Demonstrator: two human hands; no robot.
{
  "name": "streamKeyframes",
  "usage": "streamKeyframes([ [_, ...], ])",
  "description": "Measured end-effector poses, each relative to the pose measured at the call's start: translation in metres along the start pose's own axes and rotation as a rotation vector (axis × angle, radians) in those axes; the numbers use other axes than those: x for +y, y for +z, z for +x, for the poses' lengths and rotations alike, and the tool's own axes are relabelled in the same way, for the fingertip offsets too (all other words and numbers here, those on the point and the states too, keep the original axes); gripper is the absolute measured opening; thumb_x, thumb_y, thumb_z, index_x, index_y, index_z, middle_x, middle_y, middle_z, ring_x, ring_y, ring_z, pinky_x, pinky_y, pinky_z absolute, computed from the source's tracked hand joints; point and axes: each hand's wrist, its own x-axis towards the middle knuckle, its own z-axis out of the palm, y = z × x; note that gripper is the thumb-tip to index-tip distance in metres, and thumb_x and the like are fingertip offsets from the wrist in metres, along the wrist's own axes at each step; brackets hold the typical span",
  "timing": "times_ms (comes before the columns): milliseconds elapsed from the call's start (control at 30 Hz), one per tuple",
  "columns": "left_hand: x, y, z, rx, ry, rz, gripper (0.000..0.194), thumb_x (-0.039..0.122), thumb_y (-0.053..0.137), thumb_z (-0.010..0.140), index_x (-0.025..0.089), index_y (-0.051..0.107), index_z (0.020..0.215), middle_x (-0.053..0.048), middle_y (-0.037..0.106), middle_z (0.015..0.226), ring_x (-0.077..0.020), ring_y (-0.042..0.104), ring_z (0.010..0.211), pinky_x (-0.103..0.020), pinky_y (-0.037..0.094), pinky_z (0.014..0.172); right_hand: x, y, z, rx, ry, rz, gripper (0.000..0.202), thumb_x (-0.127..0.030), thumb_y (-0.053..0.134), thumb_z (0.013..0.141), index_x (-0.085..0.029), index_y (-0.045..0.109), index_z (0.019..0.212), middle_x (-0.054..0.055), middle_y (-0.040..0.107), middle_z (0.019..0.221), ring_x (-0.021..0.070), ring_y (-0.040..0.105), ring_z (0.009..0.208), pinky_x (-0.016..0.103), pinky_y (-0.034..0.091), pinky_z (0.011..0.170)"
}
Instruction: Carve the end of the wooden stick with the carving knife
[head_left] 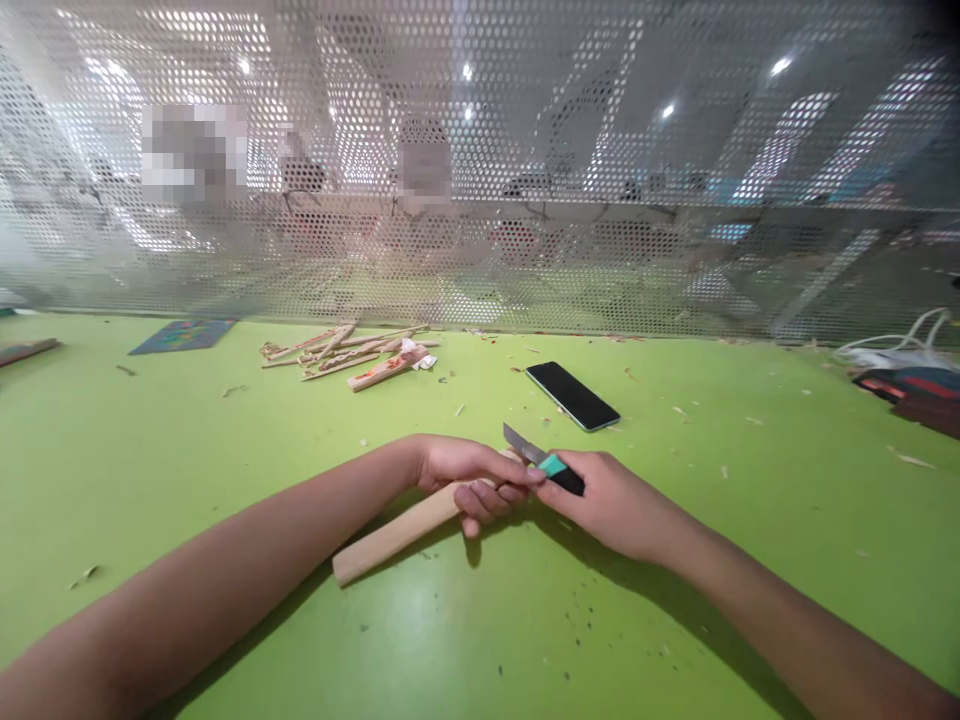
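My left hand [480, 480] is closed around a pale wooden stick [397, 535], whose thick end points down and left toward me. In my right hand [611, 505] is a utility knife [553, 466] with a black and teal handle. Its bare blade [521, 442] points up and left, just over the far end of the stick. The left thumb reaches to the knife handle, close to the right fingers. Fingers partly hide the stick's far end, so I cannot tell whether the blade touches the wood.
Beyond my hands, a black-screened phone [574, 395] lies on the green table [247, 610]. Several carved sticks [337, 347] are piled farther back, beside a stained wooden piece [386, 368]. A dark mat [182, 337], a red-and-black tool [911, 383] and wood shavings lie around. A perforated screen [480, 260] borders the back.
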Motion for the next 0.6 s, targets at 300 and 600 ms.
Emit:
streamKeyframes([
  [300, 0.0, 0.0005, -0.0004, -0.001, 0.001, -0.005, 0.049, 0.061, 0.078, 0.078, 0.022, 0.049, 0.067, 0.011, 0.036, 0.046, -0.0063, 0.031, 0.034, -0.025, 0.056, 0.05, 0.0018, 0.0008, 0.0004, -0.001, 0.002, 0.024, 0.031, -0.046, 0.057, 0.096, -0.018, 0.07, 0.093, 0.005, 0.073, 0.082, 0.0191, 0.059, 0.067, 0.027, 0.041, 0.06],
  [600, 0.0003, 0.0002, 0.0001, -0.002, -0.005, -0.011, 0.049, 0.059, 0.08, 0.076, 0.022, 0.049, 0.067, 0.011, 0.037, 0.046, -0.0062, 0.031, 0.034, -0.025, 0.057, 0.05, 0.0003, 0.0001, 0.0, -0.008, -0.008, 0.053, 0.031, -0.047, 0.059, 0.094, -0.018, 0.071, 0.093, 0.005, 0.072, 0.081, 0.0196, 0.059, 0.068, 0.027, 0.042, 0.06],
])
